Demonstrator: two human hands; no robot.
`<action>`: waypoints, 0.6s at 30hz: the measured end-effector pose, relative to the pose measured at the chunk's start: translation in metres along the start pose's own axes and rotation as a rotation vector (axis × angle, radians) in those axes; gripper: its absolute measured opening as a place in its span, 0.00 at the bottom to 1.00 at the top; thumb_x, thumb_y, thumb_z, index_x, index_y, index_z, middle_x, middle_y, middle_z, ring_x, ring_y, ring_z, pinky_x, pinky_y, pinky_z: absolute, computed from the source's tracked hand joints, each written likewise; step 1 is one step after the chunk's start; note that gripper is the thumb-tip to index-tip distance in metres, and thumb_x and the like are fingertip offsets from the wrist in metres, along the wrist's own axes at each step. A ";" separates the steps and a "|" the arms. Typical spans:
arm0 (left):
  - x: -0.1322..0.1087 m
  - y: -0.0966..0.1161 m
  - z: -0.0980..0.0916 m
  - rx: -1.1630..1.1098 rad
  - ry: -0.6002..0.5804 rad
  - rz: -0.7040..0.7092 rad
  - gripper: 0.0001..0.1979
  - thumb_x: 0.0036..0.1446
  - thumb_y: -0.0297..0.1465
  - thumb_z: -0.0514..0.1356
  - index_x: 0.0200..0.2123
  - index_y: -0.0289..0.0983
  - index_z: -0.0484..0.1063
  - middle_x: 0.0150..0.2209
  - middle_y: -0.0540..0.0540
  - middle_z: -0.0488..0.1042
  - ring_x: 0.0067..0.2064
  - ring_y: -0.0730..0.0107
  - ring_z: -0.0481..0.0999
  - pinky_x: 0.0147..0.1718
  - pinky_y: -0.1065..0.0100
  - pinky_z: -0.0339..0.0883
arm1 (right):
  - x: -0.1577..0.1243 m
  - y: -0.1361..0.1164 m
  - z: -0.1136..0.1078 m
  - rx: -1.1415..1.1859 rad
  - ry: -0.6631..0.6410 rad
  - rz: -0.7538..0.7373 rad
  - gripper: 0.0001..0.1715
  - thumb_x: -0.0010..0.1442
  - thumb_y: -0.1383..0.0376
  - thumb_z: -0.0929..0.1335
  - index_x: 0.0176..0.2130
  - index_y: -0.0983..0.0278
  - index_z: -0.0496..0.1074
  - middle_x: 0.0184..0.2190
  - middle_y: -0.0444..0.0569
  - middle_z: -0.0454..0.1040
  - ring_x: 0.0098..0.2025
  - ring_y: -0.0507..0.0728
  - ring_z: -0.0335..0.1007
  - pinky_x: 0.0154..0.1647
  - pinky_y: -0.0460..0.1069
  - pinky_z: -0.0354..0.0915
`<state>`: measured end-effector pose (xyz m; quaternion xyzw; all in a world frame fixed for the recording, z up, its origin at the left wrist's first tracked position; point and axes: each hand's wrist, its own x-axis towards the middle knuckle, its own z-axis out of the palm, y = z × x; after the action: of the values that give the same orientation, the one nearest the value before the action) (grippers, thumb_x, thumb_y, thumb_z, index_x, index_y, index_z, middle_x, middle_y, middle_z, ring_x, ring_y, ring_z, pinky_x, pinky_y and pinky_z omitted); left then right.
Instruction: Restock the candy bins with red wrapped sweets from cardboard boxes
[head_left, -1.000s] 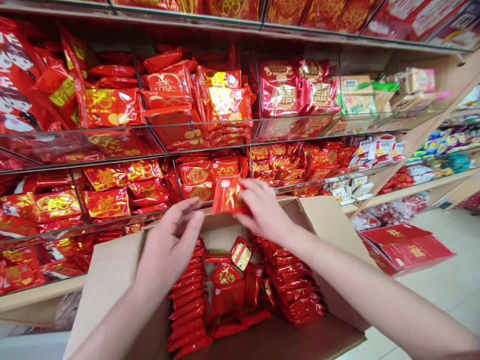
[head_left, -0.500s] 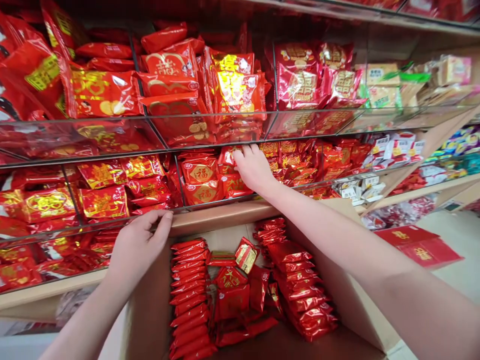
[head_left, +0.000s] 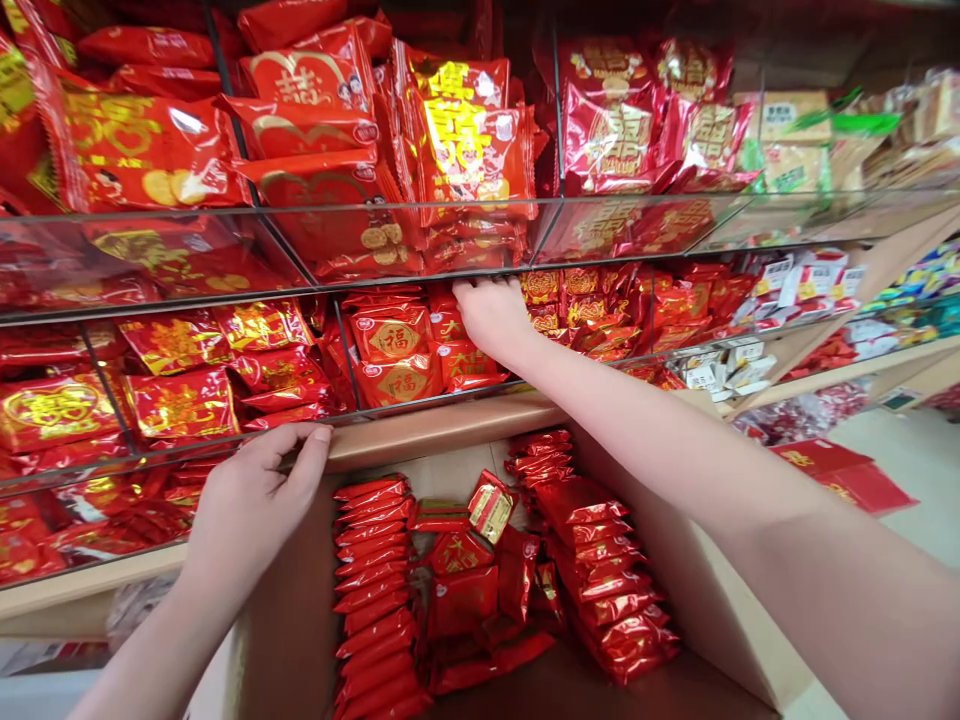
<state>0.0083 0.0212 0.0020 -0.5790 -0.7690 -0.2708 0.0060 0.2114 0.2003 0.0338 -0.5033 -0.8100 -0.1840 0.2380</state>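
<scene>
While shelved, packets [head_left: 466, 362] (red) under right grip [head_left: 491, 315].

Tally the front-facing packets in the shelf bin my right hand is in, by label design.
Red foil packets with round gold emblem: 2
Red foil packets with bare gold characters: 2
Total: 4; any behind the right hand are hidden.

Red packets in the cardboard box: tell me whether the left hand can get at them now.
Probably yes. The left hand rests at the top edge of the box, and the packets lie uncovered below it.
</scene>
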 end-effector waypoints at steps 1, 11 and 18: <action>0.000 0.000 0.000 -0.001 0.000 -0.004 0.14 0.54 0.42 0.51 0.35 0.42 0.73 0.33 0.52 0.76 0.33 0.70 0.73 0.33 0.73 0.60 | 0.003 -0.001 -0.001 0.018 -0.019 0.015 0.17 0.61 0.71 0.56 0.44 0.66 0.69 0.38 0.57 0.73 0.41 0.63 0.68 0.44 0.60 0.55; 0.001 0.000 0.000 0.007 -0.007 -0.019 0.14 0.53 0.42 0.51 0.35 0.42 0.73 0.33 0.51 0.76 0.33 0.69 0.73 0.32 0.73 0.59 | 0.013 -0.013 0.003 0.049 -0.056 0.173 0.20 0.62 0.70 0.54 0.44 0.61 0.69 0.37 0.54 0.74 0.41 0.63 0.68 0.44 0.60 0.55; 0.001 0.002 0.000 0.012 -0.008 -0.006 0.14 0.54 0.42 0.51 0.35 0.43 0.73 0.33 0.51 0.76 0.34 0.69 0.73 0.32 0.73 0.60 | 0.005 -0.010 0.014 0.012 0.107 0.127 0.19 0.61 0.71 0.55 0.42 0.69 0.71 0.40 0.61 0.71 0.43 0.64 0.65 0.43 0.58 0.56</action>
<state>0.0094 0.0217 0.0032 -0.5779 -0.7723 -0.2638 0.0056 0.1981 0.2069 0.0248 -0.5417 -0.7636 -0.1906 0.2951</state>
